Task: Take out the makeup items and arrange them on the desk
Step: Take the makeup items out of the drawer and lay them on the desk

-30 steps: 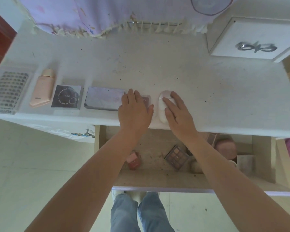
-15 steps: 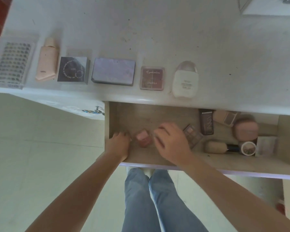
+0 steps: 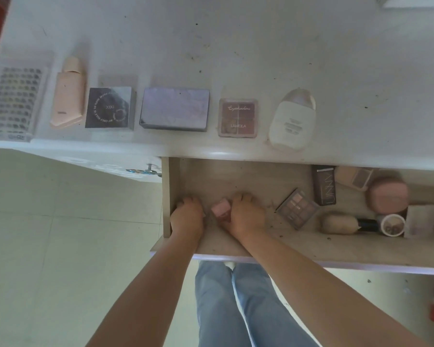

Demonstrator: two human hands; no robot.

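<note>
Both hands were inside the open drawer (image 3: 171,196) at its left end. The right hand (image 3: 246,216) had its fingers curled round a small pink-capped item (image 3: 221,209) resting on the drawer floor; the left hand (image 3: 187,217) lay just left of that item with fingers curled downward, and whether it held anything could not be determined. Further right in the drawer lay an eyeshadow palette (image 3: 297,209), a dark narrow box (image 3: 325,185), a beige compact (image 3: 353,176), a pink round case (image 3: 388,195), a brush (image 3: 341,224) and a small round pot (image 3: 392,225). On the desk (image 3: 236,46), along the near edge from left to right, stood a clear lash tray (image 3: 13,101), a peach tube (image 3: 69,93), a dark square box (image 3: 109,107), a lilac rectangular palette (image 3: 174,108), a small pink palette (image 3: 238,117) and a white bottle (image 3: 292,120)
</note>
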